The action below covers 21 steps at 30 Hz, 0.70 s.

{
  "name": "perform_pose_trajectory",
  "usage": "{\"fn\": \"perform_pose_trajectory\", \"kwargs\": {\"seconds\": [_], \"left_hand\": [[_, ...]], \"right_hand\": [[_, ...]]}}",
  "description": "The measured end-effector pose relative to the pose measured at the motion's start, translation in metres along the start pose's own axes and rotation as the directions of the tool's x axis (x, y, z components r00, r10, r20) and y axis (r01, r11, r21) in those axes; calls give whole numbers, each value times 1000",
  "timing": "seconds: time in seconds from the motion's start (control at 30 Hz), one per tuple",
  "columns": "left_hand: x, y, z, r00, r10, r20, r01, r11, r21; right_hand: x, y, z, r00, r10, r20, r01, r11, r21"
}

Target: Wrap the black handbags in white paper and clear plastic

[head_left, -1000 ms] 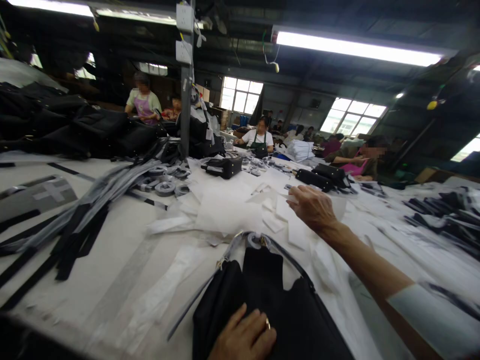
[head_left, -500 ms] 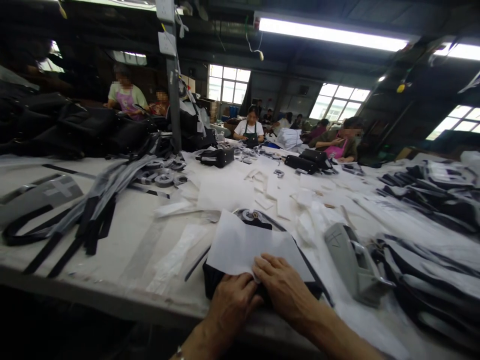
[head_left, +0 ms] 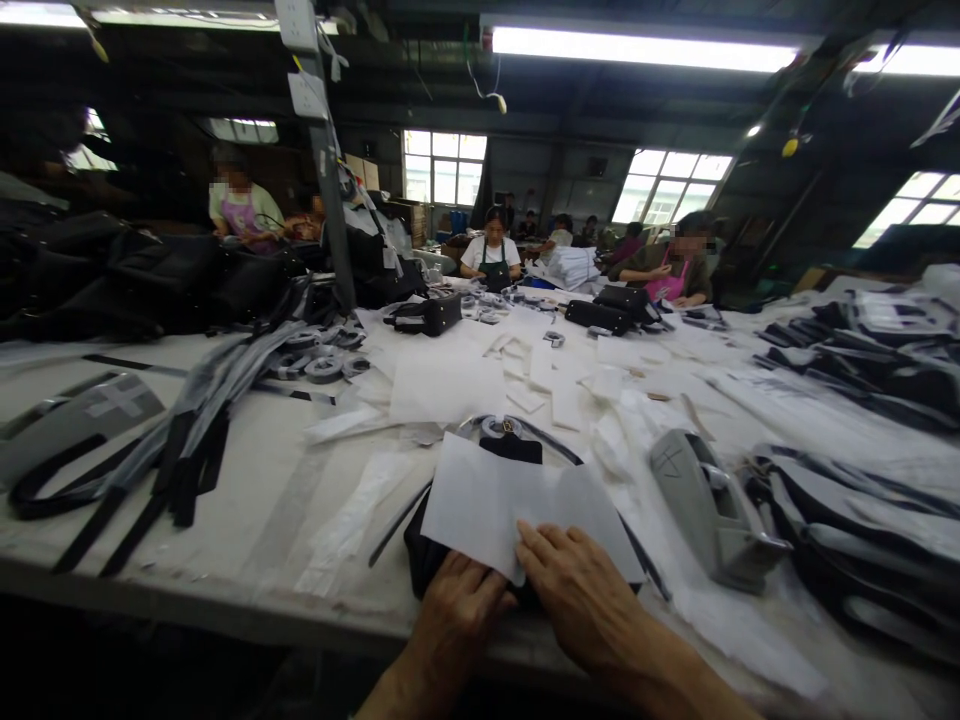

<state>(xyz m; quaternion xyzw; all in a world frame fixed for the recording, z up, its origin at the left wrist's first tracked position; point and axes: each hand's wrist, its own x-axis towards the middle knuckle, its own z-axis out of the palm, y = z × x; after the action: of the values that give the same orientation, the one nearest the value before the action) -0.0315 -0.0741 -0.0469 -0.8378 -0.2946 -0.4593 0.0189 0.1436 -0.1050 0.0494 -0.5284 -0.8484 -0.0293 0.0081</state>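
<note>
Head view: a white sheet [head_left: 517,495] lies over a black bag [head_left: 422,555] at six o'clock. The right hand [head_left: 574,580], fingers extended, rests on the sheet; the left hand [head_left: 461,605] meets the sheet's lower edge, grip indeterminable. Four o'clock: grey tape dispenser [head_left: 686,505].

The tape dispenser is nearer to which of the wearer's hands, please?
Right: the right hand, on the sheet, is left of the dispenser; the left hand, at the sheet's lower edge, is farther left.

Hand-drawn mark [head_left: 665,461] on grey tape disp. [head_left: 696,522], exact char. unclear; other txt illegible.
</note>
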Motion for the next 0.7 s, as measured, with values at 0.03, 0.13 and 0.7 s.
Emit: {"fn": "perform_pose_trajectory", "kwargs": {"seconds": [0.03, 0.13, 0.7], "left_hand": [[2, 0, -1, 1000, 1, -7, -1, 1000, -4], [6, 3, -9, 1000, 7, -20, -7, 1000, -4], [69, -2, -34, 751, -147, 644, 49, 985, 167]], "right_hand": [[1, 0, 0, 1000, 0, -13, 0, 1000, 7], [3, 2, 3, 999, 8, -53, -5, 998, 57], [-13, 26, -9, 997, 56, -46, -33, 918, 396]]}}
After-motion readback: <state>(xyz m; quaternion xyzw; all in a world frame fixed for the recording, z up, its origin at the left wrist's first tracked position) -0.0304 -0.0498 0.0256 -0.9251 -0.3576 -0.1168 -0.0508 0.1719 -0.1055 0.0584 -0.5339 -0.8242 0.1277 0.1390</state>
